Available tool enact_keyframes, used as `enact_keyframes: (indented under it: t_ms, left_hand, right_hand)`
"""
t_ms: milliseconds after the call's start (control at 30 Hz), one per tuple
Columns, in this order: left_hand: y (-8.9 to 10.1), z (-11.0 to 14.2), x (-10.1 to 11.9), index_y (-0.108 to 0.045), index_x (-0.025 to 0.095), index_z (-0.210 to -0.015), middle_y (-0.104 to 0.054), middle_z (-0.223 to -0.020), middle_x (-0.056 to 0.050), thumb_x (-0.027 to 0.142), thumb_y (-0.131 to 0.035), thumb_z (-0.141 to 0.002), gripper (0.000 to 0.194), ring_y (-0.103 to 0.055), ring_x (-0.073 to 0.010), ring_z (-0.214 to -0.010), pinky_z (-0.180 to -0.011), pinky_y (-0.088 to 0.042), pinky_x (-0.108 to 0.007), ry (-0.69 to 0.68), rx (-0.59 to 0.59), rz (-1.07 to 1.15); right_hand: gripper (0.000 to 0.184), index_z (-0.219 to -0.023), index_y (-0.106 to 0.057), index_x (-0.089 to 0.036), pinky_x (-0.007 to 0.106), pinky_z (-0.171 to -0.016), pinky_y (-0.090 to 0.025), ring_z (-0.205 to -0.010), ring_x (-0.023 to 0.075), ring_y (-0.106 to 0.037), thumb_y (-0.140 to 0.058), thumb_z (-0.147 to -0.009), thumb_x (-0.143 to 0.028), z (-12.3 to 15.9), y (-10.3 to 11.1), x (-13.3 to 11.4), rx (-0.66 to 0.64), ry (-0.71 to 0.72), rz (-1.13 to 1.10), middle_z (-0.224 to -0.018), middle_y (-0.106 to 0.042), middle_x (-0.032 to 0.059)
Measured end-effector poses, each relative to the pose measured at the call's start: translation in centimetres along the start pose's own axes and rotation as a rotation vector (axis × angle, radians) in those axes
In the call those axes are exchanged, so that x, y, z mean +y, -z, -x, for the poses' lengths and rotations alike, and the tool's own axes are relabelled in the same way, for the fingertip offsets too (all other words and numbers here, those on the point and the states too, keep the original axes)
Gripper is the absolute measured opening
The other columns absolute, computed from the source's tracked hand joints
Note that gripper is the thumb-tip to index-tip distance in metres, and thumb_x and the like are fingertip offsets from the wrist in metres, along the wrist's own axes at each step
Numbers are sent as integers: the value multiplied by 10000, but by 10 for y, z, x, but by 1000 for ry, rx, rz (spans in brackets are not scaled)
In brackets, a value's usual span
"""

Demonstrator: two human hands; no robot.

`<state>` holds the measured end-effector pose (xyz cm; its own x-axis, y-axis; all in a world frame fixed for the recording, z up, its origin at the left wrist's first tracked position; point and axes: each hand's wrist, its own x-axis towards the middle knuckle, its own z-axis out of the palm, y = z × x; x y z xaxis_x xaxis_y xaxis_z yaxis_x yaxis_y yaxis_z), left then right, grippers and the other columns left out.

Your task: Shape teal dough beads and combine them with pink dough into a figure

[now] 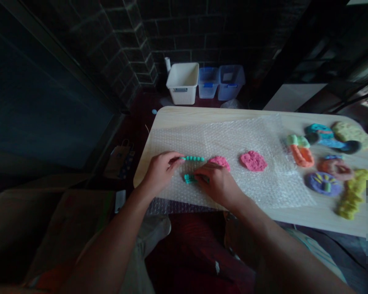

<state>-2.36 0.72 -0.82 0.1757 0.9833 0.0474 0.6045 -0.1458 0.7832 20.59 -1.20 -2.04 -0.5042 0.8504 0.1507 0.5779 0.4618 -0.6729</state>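
Note:
My left hand pinches one end of a thin teal clay strip that lies on the bubble wrap. My right hand is closed on a second teal clay piece just below the strip. A flat pink clay patty shows partly behind my right hand's knuckles. Further right, another pink patty lies alone on the bubble wrap.
The light wooden table carries several coloured clay shapes at its right end, among them an orange one, a purple disc and a yellow lump. On the floor beyond stand a white bin and two clear boxes.

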Motion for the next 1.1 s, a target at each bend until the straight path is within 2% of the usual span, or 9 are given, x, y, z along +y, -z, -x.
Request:
enact_keyframes:
  t_ms: [133, 267, 467, 567, 700, 867, 1100]
  left_hand:
    - [-4, 7, 19, -804, 179, -1068, -825, -1008, -83, 331, -676, -1010, 206, -742, -226, -920, -810, -553, -312, 10, -86, 269]
    - [-11, 10, 30, -810, 179, -1003, -797, -907, -65, 348, -658, -1016, 228, -725, -213, -871, -778, -551, -307, 24, -187, 405]
    - [-13, 8, 38, -813, 165, -922, -777, -833, -49, 324, -762, -923, 167, -678, -177, -756, -728, -542, -300, 72, -239, 539]
    - [-13, 7, 37, -816, 160, -923, -772, -797, -36, 309, -867, -821, 188, -667, -160, -697, -702, -548, -297, 139, -225, 645]
    - [-13, 8, 36, -807, 156, -886, -774, -799, -41, 317, -942, -736, 258, -677, -165, -701, -704, -554, -305, 180, -216, 696]
    - [-12, 10, 41, -801, 155, -924, -775, -884, -56, 315, -874, -820, 204, -686, -171, -794, -741, -529, -292, 138, -292, 692]
    - [-16, 12, 44, -748, 146, -853, -675, -786, -23, 318, -816, -842, 186, -578, -142, -710, -665, -428, -276, 114, -345, 767]
  right_hand:
    - [202, -1093, -812, -150, 378, -788, -542, -875, 253, -742, -636, -1017, -215, 6, 12, -9, 117, -10, -49, -988, -808, 127]
    - [255, -1219, -802, -180, 371, -780, -579, -833, 225, -756, -670, -1023, -276, 10, 26, -15, 238, -7, -218, -956, -819, 95]
    - [200, -1119, -870, -261, 397, -820, -586, -889, 231, -759, -704, -1011, -234, 10, 30, -11, 244, 57, -318, -1006, -837, 84]
    - [191, -1100, -871, -239, 379, -812, -587, -874, 220, -759, -709, -1000, -223, 11, 32, -12, 238, 77, -346, -992, -838, 84]
    - [167, -1047, -866, -189, 325, -727, -580, -760, 187, -754, -728, -962, -229, 14, 36, -17, 205, 34, -363, -916, -847, 73]
    - [135, -940, -866, -190, 295, -653, -566, -696, 173, -735, -741, -899, -222, 15, 31, -19, 214, -44, -435, -840, -839, 53]
    - [66, -824, -793, -184, 270, -570, -535, -625, 161, -680, -756, -826, -238, 14, 17, -24, 302, -157, -574, -743, -790, 43]
